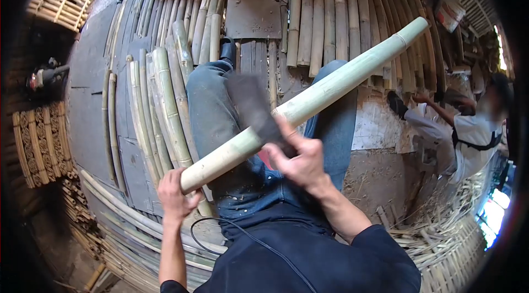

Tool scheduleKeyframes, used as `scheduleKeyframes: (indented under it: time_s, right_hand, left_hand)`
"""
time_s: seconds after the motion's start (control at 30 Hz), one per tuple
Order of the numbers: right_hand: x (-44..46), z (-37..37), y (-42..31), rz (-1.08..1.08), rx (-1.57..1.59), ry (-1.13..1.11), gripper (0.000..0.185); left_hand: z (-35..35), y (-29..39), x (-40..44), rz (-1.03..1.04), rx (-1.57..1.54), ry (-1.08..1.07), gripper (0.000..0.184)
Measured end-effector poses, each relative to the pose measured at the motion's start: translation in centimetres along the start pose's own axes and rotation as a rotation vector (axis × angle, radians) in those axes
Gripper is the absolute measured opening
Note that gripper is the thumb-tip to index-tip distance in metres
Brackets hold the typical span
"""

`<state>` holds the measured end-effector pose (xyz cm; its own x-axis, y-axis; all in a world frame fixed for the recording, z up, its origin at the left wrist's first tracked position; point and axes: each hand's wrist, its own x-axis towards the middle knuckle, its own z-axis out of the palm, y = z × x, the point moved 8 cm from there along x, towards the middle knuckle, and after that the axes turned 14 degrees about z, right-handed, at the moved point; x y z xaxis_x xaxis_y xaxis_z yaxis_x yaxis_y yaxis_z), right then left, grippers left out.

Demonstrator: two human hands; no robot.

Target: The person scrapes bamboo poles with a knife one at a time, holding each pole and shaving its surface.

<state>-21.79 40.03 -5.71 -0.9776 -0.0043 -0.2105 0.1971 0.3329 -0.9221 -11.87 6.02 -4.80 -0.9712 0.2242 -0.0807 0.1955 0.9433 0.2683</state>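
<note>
"Across the person's jeans (215, 106), a thick green bamboo pole (341, 83) is lying at a slant, lower end toward the left hand (177, 196), upper end sticking out past the other knee."

"Nice, so what's the left hand doing? Spread out or what?"

"Nah, it's gripping. The fingers are wrapping around the pole's lower end and the thumb is sitting on the near side."

"And the right hand (300, 158)?"

"That one's curling around the near end of a dark tool (253, 106), fingers bent in, not spreading. The tool is crossing over the middle of the pole, but it's blurring badly, so I can't tell its exact shape or whether the edge is touching the bamboo."

"Anything else lying about?"

"Loads. Loose green poles (168, 106) are lying on the floor just beside the leg on the left, and a long row of brownish poles (341, 12) is stretching out beyond the knees. A flat board (254, 9) is resting up front, between groups of poles. Over on the far left, a stack of bundled pieces (41, 141) is standing against the dark. Oh, and a thin black cable (264, 243) is looping over the dark shirt (292, 260)."

"Anyone else around?"

"Yep, another person (474, 139) is sitting well apart on the right, wearing a light top with a dark strap, with strips (441, 243) piling up nearby."
</note>
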Motion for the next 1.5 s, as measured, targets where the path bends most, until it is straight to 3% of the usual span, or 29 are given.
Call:
scheduleKeyframes:
  time_s: [0.07,0.1,0.2,0.27,0.37,0.4,0.53,0.57,0.6,0.67,0.7,0.77,1.07,1.13,1.17,1.2,1.27,1.33,1.43,1.47,1.5]
  right_hand:
    - [1.6,-3.8,1.5,0.09,0.034,0.132,0.074]
    - [2.3,-5.4,2.1,0.197,0.078,0.164,0.077]
    - [3.0,-9.0,4.1,0.179,0.229,0.232,0.078]
    - [2.7,-10.0,4.9,0.226,0.239,0.221,0.071]
    - [2.4,-10.3,7.2,0.33,0.261,0.187,0.054]
    - [2.2,-10.1,8.2,0.386,0.271,0.168,0.045]
    - [2.4,-8.3,7.6,0.313,0.395,0.108,0.038]
    - [2.6,-7.5,7.1,0.315,0.458,0.083,0.039]
    - [2.7,-7.0,6.7,0.318,0.52,0.056,0.04]
    - [2.7,-6.3,6.0,0.355,0.507,0.033,0.046]
    - [2.6,-6.1,5.3,0.358,0.475,0.037,0.057]
    - [2.7,-6.1,4.2,0.337,0.407,0.044,0.088]
    - [3.5,-10.1,4.6,0.369,0.289,0.289,0.084]
    - [3.5,-8.0,3.5,0.323,0.223,0.254,0.083]
    - [3.3,-5.8,3.0,0.168,0.065,0.226,0.079]
    - [2.7,-2.7,1.3,0.248,0.14,0.086,0.077]
    - [1.6,2.4,-1.1,-0.001,-0.004,-0.075,0.079]
    - [1.1,4.1,-1.2,0.026,-0.052,-0.164,0.08]
    - [2.6,-1.5,-0.2,0.116,0.003,0.07,0.077]
    - [3.2,-4.2,0.7,0.038,-0.02,0.216,0.076]
    - [3.3,-6.7,0.9,0.13,0.02,0.29,0.076]
  left_hand:
    - [-0.1,-1.6,0.6,-0.093,-0.113,-0.155,0.053]
    - [-1.0,-1.5,1.2,-0.097,-0.081,-0.067,0.051]
    - [-3.6,-1.3,2.7,-0.065,0.097,0.179,0.048]
    - [-4.2,-0.7,3.3,0.065,0.241,0.417,0.04]
    - [-3.0,-0.4,4.0,0.065,0.232,0.378,0.047]
    - [-3.2,0.7,4.7,0.076,0.196,0.284,0.053]
    - [-1.7,-0.4,5.3,0.116,0.101,-0.017,0.074]
    - [-1.9,-0.4,5.7,0.149,0.102,-0.001,0.062]
    - [-2.0,-0.7,6.1,0.144,0.104,0.0,0.062]
    - [-0.5,-2.4,6.5,-0.011,0.014,-0.205,0.048]
    - [-1.0,-1.8,7.4,0.078,0.029,-0.068,0.04]
    - [-0.6,-2.1,8.0,0.079,0.031,-0.089,0.041]
    - [-0.2,-1.7,8.7,0.088,0.032,-0.202,0.042]
    - [0.3,-1.5,8.5,0.09,0.034,-0.241,0.043]
    - [0.4,-1.4,8.4,0.094,0.043,-0.224,0.044]
    - [0.5,-1.3,8.6,0.103,0.055,-0.204,0.045]
    - [0.8,-1.0,8.4,0.118,0.073,-0.193,0.045]
    - [0.3,-0.9,8.2,0.159,0.056,-0.142,0.046]
    - [0.6,-1.3,8.0,0.148,0.041,-0.13,0.046]
    - [0.6,-1.3,8.1,0.141,0.056,-0.141,0.046]
    - [0.7,-1.2,8.2,0.131,0.068,-0.157,0.046]
